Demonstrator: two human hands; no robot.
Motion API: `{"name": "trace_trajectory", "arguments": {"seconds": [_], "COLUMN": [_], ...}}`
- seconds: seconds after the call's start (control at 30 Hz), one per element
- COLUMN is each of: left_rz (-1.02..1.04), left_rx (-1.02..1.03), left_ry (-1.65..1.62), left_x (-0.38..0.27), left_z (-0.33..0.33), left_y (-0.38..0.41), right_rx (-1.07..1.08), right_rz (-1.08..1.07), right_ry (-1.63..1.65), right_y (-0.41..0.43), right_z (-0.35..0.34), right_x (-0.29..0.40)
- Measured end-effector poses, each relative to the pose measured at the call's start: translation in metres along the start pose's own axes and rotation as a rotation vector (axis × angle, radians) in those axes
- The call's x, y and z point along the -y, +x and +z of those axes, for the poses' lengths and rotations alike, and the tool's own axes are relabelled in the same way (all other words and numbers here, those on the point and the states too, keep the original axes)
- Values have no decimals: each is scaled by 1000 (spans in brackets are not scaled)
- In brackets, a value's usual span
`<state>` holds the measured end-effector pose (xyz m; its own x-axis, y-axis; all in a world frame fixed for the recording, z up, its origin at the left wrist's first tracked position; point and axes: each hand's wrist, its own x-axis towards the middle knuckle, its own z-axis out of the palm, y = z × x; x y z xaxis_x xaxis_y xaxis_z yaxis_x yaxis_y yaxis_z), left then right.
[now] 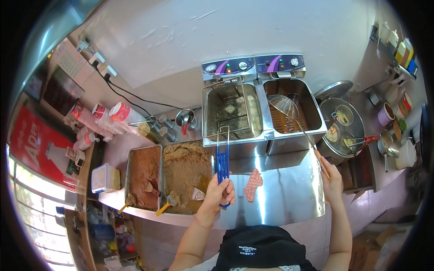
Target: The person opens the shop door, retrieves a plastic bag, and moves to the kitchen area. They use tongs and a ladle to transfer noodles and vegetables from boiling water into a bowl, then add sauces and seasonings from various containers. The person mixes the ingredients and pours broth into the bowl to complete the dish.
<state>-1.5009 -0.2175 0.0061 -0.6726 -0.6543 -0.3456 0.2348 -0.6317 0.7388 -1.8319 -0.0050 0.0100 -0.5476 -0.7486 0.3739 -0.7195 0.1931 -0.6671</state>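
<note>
My left hand (pixel 220 192) is closed around the blue handle (pixel 222 164) of a wire fry basket (pixel 228 106). The basket sits in the left tank of a double deep fryer (pixel 234 140), tilted over the oil; pale food in it is hard to make out. My right hand (pixel 331 179) grips the wooden handle of a wire skimmer (pixel 286 105). Its mesh bowl is over the right tank (pixel 291 125), which holds brown oil above a slotted plate. Between my hands, a pink-and-white patterned cloth (pixel 253 185) lies on the steel counter (pixel 284 189).
Left of the fryer are two trays of sauce, one reddish (pixel 144 172) and one brown (pixel 183 162), with brushes. A lidded plastic box (pixel 105 178) stands beyond. On the right, a large pot (pixel 342 125) holds strainers of food. Stacked cups (pixel 123 111) line the left wall.
</note>
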Motion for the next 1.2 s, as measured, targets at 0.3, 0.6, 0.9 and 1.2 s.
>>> {"name": "trace_trajectory", "arguments": {"seconds": [0.3,0.6,0.9,1.2], "left_rz": [-24,46,-268,-651], "left_rx": [82,37,-111,120], "left_ry": [-187,-499,-549,-424], "left_x": [28,62,318,423], "left_z": [-27,-24,72,394], "left_y": [26,48,4,132], "right_rx": [61,130,134,80], "right_rz": [138,35,352,227], "right_ry": [-69,28,8,-407], "right_y": [26,53,-80,-17], "right_z": [22,13,-194,-332], "right_x": [-15,-46,-298,-468]}}
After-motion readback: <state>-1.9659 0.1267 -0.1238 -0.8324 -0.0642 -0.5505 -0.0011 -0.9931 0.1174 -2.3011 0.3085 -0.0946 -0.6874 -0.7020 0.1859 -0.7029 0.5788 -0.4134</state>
